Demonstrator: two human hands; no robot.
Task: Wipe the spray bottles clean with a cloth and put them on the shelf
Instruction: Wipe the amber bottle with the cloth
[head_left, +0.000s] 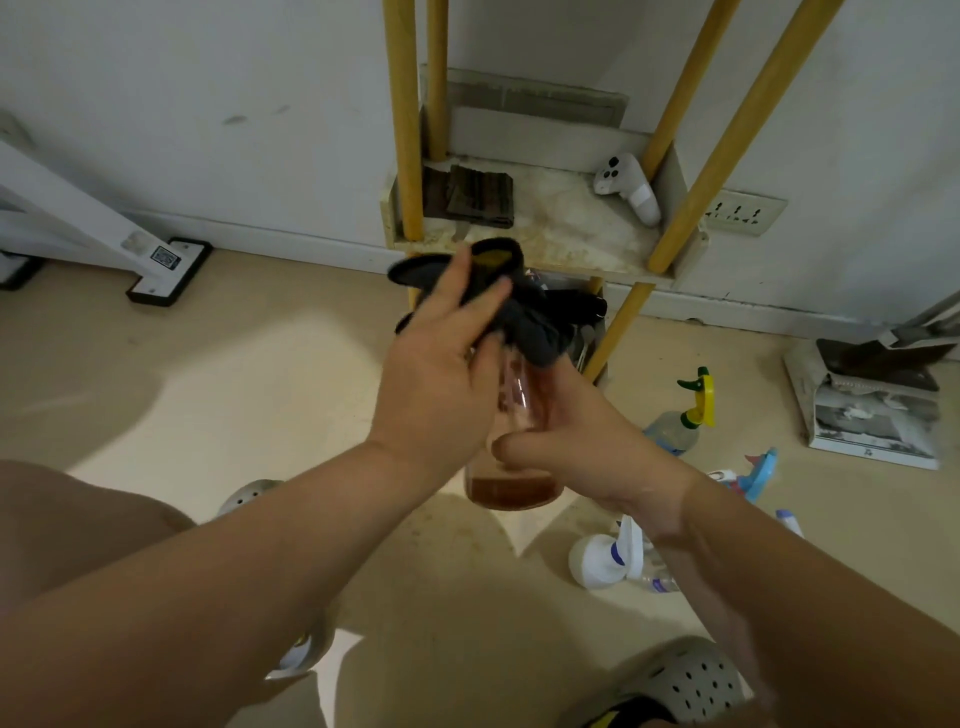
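Note:
A clear spray bottle (514, 486) with a little brown liquid at its bottom is held up in front of me. My right hand (582, 441) grips its body from the right. My left hand (441, 374) presses a dark grey cloth (530, 322) around the bottle's top, which the cloth mostly hides. Behind them stands the shelf (566, 234) with yellow posts and a stained white board. On the floor at the right lie other spray bottles: one with a yellow-green trigger (680, 421), a blue-headed one (753, 475) and a white one (605, 558).
A white controller (631, 187) and a folded brown cloth (472, 195) lie on the shelf board. A wall socket (743, 210) sits at its right. A white stand base (169, 270) is at the left, a box with papers (872, 410) at the right. My sandalled feet are below.

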